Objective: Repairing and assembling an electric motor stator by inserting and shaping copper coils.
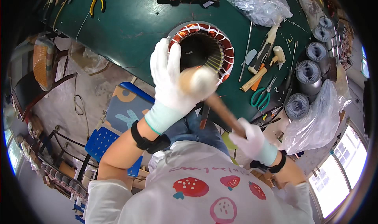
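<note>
So the biggest thing in front of you is the green tabletop (126, 35), smooth and a bit shiny. The coil ring (227, 52) sits on it near your side, hollow middle facing you: reddish copper wire bundled round the rim, white lacing, slotted inner wall. My guess is it's heavy and stiff, but the wire coating could nick, so I'd hold the outer body, not the windings. Your mallet (220, 108) overlaps the ring's near side, with a pale blurry head and wooden handle; probably head-heavy, so low on the handle seems the right grip. Your left hand (169, 82), gloved in white, has fingers nearly straight at the ring's left rim; the mallet head hides part of it, so I can't tell if it's pinching anything. Your right hand (251, 140) is wrapped round the handle end. Well right of the ring: ribbed grey metal cylinders (308, 72). Closer to it, teal-handled scissors (260, 98).
</note>
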### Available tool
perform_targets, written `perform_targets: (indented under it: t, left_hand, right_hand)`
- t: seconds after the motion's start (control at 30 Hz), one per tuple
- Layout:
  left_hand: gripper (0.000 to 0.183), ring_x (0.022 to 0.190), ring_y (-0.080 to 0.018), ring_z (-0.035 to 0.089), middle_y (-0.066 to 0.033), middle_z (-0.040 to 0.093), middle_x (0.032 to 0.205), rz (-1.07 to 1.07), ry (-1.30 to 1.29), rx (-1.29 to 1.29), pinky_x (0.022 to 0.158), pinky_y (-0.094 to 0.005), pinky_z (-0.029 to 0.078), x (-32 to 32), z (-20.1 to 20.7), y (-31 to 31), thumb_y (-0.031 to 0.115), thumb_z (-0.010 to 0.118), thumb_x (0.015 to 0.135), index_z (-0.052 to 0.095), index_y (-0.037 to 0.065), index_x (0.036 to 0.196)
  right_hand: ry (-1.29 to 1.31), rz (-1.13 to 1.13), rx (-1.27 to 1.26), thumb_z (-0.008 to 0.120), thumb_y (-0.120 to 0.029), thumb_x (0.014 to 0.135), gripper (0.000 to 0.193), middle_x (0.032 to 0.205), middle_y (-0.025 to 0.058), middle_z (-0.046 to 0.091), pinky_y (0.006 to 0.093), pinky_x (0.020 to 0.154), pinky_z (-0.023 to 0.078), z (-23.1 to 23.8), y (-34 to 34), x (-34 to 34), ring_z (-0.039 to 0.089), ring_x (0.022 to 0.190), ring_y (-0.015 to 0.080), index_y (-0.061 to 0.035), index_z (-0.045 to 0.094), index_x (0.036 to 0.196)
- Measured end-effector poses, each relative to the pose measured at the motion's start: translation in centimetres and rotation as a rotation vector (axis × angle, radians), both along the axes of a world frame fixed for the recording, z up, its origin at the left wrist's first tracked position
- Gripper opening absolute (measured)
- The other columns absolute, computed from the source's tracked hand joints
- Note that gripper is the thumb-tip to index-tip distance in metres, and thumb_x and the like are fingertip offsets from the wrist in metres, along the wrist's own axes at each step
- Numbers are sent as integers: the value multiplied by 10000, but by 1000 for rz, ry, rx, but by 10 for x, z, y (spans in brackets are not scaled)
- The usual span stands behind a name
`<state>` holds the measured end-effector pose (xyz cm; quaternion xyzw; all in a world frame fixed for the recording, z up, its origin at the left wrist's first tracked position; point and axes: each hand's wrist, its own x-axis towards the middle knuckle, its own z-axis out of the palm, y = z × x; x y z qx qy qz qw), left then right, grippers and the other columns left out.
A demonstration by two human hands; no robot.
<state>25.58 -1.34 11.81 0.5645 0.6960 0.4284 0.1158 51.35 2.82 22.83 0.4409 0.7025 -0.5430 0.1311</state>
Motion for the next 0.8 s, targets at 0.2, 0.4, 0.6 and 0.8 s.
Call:
perform_targets:
  t: [0.2, 0.4, 0.6, 0.8]
  left_hand:
    - [1278, 1443, -527, 310, -337, 262, 1580, 6, 7, -97, 1181, -585, 296, 0, 4, -7, 306, 948, 555, 246, -16, 1572]
    - [1322, 1484, -495, 296, -331, 237, 1598, -8, 17, -131, 1203, -524, 310, 4, 13, -5, 259, 978, 546, 208, -72, 1568]
    - [1324, 1488, -485, 298, -320, 266, 1596, -120, 7, -118, 1208, -521, 307, -22, 12, 1, 268, 982, 523, 240, -64, 1567]
    - [1367, 1521, -475, 255, -318, 215, 1629, -126, 6, -216, 1234, -508, 266, -22, 18, -18, 305, 982, 554, 172, -48, 1598]
  right_hand:
    - [173, -373, -160, 675, -104, 954, 118, 811, 110, 689, 335, 619, 526, -27, -41, 1, 664, 654, 214, -15, 616, 1003]
    - [577, -893, -703, 616, -44, 985, 385, 1541, 151, 481, 329, 1113, 435, -141, -109, -17, 547, 1324, 206, 10, 546, 1360]
    - [336, -1061, -109, 657, -239, 996, 464, 1185, 28, 648, 264, 977, 459, -147, -25, 15, 586, 1050, 86, 20, 576, 1372]
    - [118, -763, 344, 603, -117, 990, 163, 777, -16, 585, 215, 485, 425, -1, 116, 26, 499, 533, 52, -22, 606, 1122]
